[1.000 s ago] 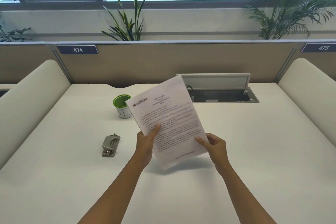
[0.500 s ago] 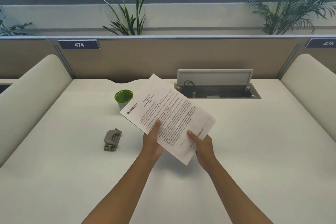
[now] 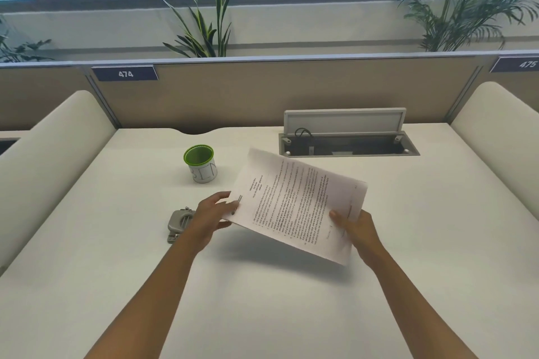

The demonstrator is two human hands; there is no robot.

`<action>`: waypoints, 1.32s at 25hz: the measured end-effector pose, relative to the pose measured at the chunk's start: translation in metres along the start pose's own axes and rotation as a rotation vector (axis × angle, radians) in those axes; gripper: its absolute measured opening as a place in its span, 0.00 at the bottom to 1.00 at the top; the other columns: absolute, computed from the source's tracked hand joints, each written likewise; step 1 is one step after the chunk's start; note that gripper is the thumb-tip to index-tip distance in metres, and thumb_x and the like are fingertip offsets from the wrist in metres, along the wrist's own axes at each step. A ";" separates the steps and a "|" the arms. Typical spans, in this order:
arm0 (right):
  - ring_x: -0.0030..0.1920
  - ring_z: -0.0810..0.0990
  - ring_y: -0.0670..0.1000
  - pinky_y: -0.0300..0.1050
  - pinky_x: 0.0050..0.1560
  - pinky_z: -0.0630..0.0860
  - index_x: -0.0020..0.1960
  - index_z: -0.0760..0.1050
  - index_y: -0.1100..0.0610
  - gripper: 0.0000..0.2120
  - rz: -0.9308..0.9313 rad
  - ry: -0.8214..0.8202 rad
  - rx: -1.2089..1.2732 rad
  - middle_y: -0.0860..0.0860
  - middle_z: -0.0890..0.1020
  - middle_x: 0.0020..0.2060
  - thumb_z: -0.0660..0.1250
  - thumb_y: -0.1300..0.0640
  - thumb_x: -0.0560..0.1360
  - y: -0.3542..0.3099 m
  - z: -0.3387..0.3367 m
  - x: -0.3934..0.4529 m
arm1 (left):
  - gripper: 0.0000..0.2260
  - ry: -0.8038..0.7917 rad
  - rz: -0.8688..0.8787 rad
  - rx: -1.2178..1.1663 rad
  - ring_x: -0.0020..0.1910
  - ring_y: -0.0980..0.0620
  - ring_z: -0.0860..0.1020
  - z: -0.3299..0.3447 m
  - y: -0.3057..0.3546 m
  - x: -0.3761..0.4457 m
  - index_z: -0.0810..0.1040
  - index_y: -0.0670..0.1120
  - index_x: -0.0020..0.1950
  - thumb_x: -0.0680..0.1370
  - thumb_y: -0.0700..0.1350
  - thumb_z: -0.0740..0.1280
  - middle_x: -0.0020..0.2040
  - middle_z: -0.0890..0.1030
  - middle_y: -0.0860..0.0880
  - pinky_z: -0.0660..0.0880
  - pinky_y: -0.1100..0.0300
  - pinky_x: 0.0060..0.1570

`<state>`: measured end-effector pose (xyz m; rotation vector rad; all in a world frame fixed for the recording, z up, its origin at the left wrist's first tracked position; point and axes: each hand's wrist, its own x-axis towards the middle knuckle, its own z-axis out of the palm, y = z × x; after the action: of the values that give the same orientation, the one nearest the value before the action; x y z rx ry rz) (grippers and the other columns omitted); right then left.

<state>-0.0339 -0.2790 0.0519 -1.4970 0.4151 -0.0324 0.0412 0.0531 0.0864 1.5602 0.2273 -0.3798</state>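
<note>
A stack of printed white paper point(image 3: 294, 198) hangs above the white desk point(image 3: 262, 300), turned sideways with its text lines running away from me. My left hand point(image 3: 211, 214) pinches the sheets at their left edge, thumb on top. My right hand point(image 3: 354, 227) grips the near right corner, thumb lying on the printed side. A grey hole punch point(image 3: 178, 223) lies on the desk just left of my left wrist, partly hidden by it.
A white cup with a green rim point(image 3: 201, 163) stands behind the hole punch. An open cable box with a raised lid point(image 3: 345, 137) sits at the desk's back right. Padded side screens point(image 3: 55, 154) and a tan partition point(image 3: 262, 90) close in the desk.
The paper has swung clockwise from nearly upright to sideways and dropped lower. My left hand slid to the sheets' left edge; my right hand moved right with the corner.
</note>
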 end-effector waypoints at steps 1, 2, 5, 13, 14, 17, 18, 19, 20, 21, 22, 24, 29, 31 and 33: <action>0.51 0.87 0.56 0.49 0.49 0.82 0.59 0.81 0.59 0.12 0.000 -0.024 -0.021 0.54 0.88 0.52 0.73 0.59 0.76 -0.001 -0.001 0.000 | 0.12 -0.038 -0.017 0.046 0.50 0.47 0.83 0.001 0.003 0.001 0.80 0.47 0.60 0.76 0.44 0.72 0.51 0.87 0.48 0.79 0.53 0.49; 0.50 0.87 0.55 0.47 0.47 0.82 0.58 0.82 0.58 0.11 -0.002 -0.054 -0.041 0.53 0.88 0.51 0.72 0.58 0.77 -0.003 -0.001 -0.001 | 0.12 -0.077 -0.031 0.064 0.51 0.47 0.84 0.004 0.006 0.001 0.81 0.46 0.59 0.76 0.45 0.73 0.52 0.87 0.48 0.80 0.52 0.52; 0.49 0.87 0.53 0.43 0.44 0.81 0.57 0.82 0.57 0.10 -0.019 -0.114 -0.086 0.51 0.88 0.49 0.72 0.56 0.77 -0.009 0.005 -0.002 | 0.13 -0.114 -0.040 0.075 0.51 0.44 0.86 0.013 0.009 0.002 0.81 0.44 0.58 0.76 0.47 0.73 0.52 0.87 0.45 0.81 0.48 0.53; 0.46 0.84 0.52 0.42 0.46 0.80 0.52 0.83 0.57 0.06 -0.134 0.040 -0.103 0.54 0.87 0.47 0.73 0.59 0.76 -0.008 0.014 0.004 | 0.08 -0.011 0.106 -0.009 0.52 0.46 0.83 0.024 0.001 0.007 0.83 0.45 0.54 0.75 0.41 0.74 0.51 0.87 0.47 0.78 0.55 0.49; 0.46 0.84 0.52 0.40 0.44 0.79 0.53 0.83 0.59 0.07 -0.147 0.048 -0.109 0.54 0.86 0.47 0.72 0.59 0.77 -0.008 0.016 0.005 | 0.07 0.013 0.123 -0.020 0.50 0.47 0.83 0.027 0.000 0.006 0.83 0.46 0.53 0.75 0.42 0.74 0.50 0.87 0.48 0.78 0.56 0.48; 0.45 0.84 0.50 0.35 0.42 0.80 0.54 0.82 0.59 0.07 -0.167 0.057 -0.099 0.53 0.87 0.47 0.72 0.59 0.77 -0.007 0.017 0.005 | 0.08 0.051 0.162 -0.008 0.49 0.45 0.83 0.031 0.000 0.004 0.83 0.48 0.52 0.74 0.45 0.75 0.49 0.87 0.46 0.79 0.54 0.48; 0.46 0.84 0.50 0.36 0.42 0.80 0.53 0.82 0.58 0.06 -0.168 0.056 -0.085 0.52 0.87 0.47 0.72 0.59 0.77 -0.007 0.016 0.005 | 0.10 0.053 0.176 -0.003 0.48 0.45 0.83 0.030 -0.001 0.003 0.84 0.48 0.52 0.72 0.46 0.76 0.48 0.87 0.46 0.80 0.53 0.48; 0.46 0.85 0.50 0.37 0.42 0.81 0.53 0.82 0.57 0.05 -0.167 0.053 -0.074 0.52 0.87 0.46 0.73 0.59 0.76 -0.006 0.015 0.004 | 0.11 0.050 0.189 0.000 0.47 0.45 0.83 0.029 -0.001 0.002 0.84 0.48 0.52 0.71 0.48 0.76 0.48 0.87 0.46 0.79 0.52 0.47; 0.45 0.85 0.49 0.37 0.43 0.81 0.52 0.82 0.56 0.05 -0.163 0.048 -0.068 0.51 0.87 0.46 0.73 0.59 0.76 -0.005 0.014 0.003 | 0.12 0.045 0.199 0.005 0.47 0.45 0.84 0.027 -0.002 0.000 0.84 0.48 0.52 0.70 0.49 0.76 0.47 0.87 0.47 0.79 0.53 0.47; 0.45 0.86 0.49 0.38 0.43 0.82 0.51 0.83 0.55 0.05 -0.153 0.043 -0.066 0.50 0.87 0.46 0.74 0.58 0.75 -0.003 0.013 0.001 | 0.13 0.033 0.204 0.012 0.47 0.45 0.84 0.025 -0.005 -0.001 0.84 0.48 0.52 0.70 0.48 0.77 0.47 0.87 0.47 0.79 0.53 0.46; 0.45 0.86 0.48 0.39 0.44 0.82 0.51 0.83 0.54 0.06 -0.139 0.037 -0.065 0.50 0.88 0.46 0.75 0.58 0.74 0.000 0.013 0.000 | 0.13 0.013 0.204 0.019 0.47 0.45 0.84 0.023 -0.008 -0.002 0.84 0.48 0.53 0.70 0.48 0.77 0.47 0.87 0.47 0.79 0.54 0.46; 0.45 0.86 0.45 0.40 0.44 0.82 0.51 0.83 0.52 0.07 -0.118 0.022 -0.073 0.50 0.88 0.46 0.76 0.57 0.74 0.006 0.013 -0.003 | 0.14 -0.012 0.184 0.022 0.49 0.46 0.84 0.024 -0.017 -0.005 0.84 0.48 0.53 0.69 0.49 0.77 0.48 0.87 0.48 0.79 0.55 0.47; 0.48 0.85 0.51 0.44 0.48 0.81 0.53 0.82 0.52 0.07 -0.113 0.047 -0.073 0.52 0.87 0.48 0.75 0.57 0.75 0.009 0.014 -0.002 | 0.15 -0.001 0.177 0.005 0.50 0.47 0.83 0.031 -0.017 -0.008 0.84 0.51 0.53 0.68 0.51 0.76 0.48 0.87 0.50 0.79 0.52 0.49; 0.48 0.85 0.50 0.44 0.49 0.81 0.52 0.82 0.52 0.06 -0.117 0.047 -0.067 0.52 0.87 0.48 0.74 0.57 0.75 0.008 0.012 -0.002 | 0.15 -0.007 0.176 0.012 0.49 0.46 0.83 0.028 -0.016 -0.007 0.84 0.50 0.54 0.68 0.52 0.75 0.48 0.87 0.49 0.79 0.51 0.48; 0.47 0.84 0.51 0.46 0.49 0.80 0.51 0.83 0.52 0.06 -0.104 0.025 -0.092 0.52 0.87 0.48 0.75 0.57 0.75 0.012 0.010 -0.004 | 0.16 -0.031 0.162 0.020 0.49 0.45 0.84 0.025 -0.020 -0.007 0.84 0.49 0.54 0.68 0.51 0.76 0.49 0.87 0.47 0.79 0.50 0.50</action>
<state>-0.0373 -0.2675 0.0416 -1.6093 0.3626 -0.1154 0.0248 0.0294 0.0707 1.5795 0.0727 -0.2792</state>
